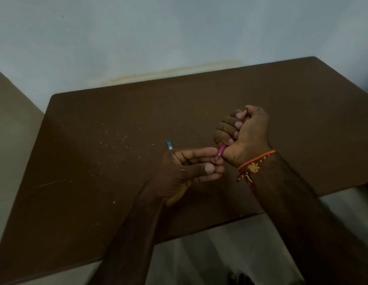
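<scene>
My right hand (240,132) is curled in a fist round a pink pen (220,151), whose tip points down and left out of the fist. My left hand (189,169) is just below it, and its thumb and fingertips pinch the pen's tip end. A small blue object (169,145) sticks up behind my left hand; what it is cannot be told. A tan, wood-coloured thing (177,195) shows under my left palm, mostly hidden. Both hands hover over a brown table (96,161).
Pale specks and crumbs lie scattered on the table's left half. A grey-white wall rises behind the table. A beige surface (12,130) stands at the left. Light floor shows beyond the table's near edge. An orange thread band (255,163) circles my right wrist.
</scene>
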{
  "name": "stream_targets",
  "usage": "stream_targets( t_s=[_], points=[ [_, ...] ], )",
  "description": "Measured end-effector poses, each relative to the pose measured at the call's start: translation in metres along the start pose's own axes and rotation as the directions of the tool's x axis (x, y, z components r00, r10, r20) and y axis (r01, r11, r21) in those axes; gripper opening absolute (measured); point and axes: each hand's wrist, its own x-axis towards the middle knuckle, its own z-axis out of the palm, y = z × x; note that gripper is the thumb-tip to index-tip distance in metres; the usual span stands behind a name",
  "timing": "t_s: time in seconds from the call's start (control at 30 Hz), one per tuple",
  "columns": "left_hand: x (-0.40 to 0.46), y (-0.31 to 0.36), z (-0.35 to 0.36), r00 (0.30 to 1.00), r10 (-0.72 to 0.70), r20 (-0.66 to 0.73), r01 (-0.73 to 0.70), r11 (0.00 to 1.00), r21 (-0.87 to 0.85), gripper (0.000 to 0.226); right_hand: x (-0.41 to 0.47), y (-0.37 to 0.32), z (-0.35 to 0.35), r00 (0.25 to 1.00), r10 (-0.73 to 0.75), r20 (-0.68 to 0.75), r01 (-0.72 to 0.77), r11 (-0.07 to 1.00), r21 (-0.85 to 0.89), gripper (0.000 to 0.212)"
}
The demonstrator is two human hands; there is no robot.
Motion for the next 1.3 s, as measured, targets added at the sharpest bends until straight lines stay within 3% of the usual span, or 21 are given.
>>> stream_targets(
  t_s=[0.63, 0.87, 0.97, 1.07, 1.17, 1.23, 1.3],
  points=[
    [-0.002, 0.003, -0.002, 1.0, 0.005, 0.005, -0.005, 0.999, 0.034, 0.03, -0.003, 0.002, 0.001, 1.0, 0.001, -0.024, -0.002, 1.0, -0.03, 0.044],
    [0.004, 0.007, 0.006, 0.991, -0.021, -0.129, 0.049, 0.975, 0.215, 0.017, -0.009, 0.01, 0.006, 0.99, -0.077, 0.116, 0.108, 0.949, -0.297, 0.05],
    [0.006, 0.008, 0.006, 0.984, 0.01, -0.178, 0.03, 0.974, 0.225, 0.009, -0.01, 0.016, 0.009, 0.971, -0.165, 0.173, 0.232, 0.824, -0.517, 0.05],
    [0.008, 0.011, 0.005, 0.958, 0.077, -0.276, -0.021, 0.979, 0.201, 0.011, -0.009, 0.02, 0.012, 0.928, -0.278, 0.248, 0.365, 0.548, -0.753, 0.037],
    [0.013, 0.015, 0.002, 0.916, 0.152, -0.37, -0.08, 0.976, 0.203, 0.007, -0.005, 0.026, 0.007, 0.866, -0.395, 0.307, 0.43, 0.275, -0.86, 0.033],
    [0.014, 0.017, -0.001, 0.895, 0.173, -0.411, -0.096, 0.975, 0.201, 0.006, -0.005, 0.03, 0.004, 0.843, -0.424, 0.33, 0.442, 0.199, -0.875, 0.024],
    [0.012, 0.018, -0.004, 0.897, 0.167, -0.409, -0.093, 0.976, 0.195, 0.006, -0.004, 0.032, 0.004, 0.842, -0.418, 0.342, 0.451, 0.195, -0.871, 0.012]
  ],
)
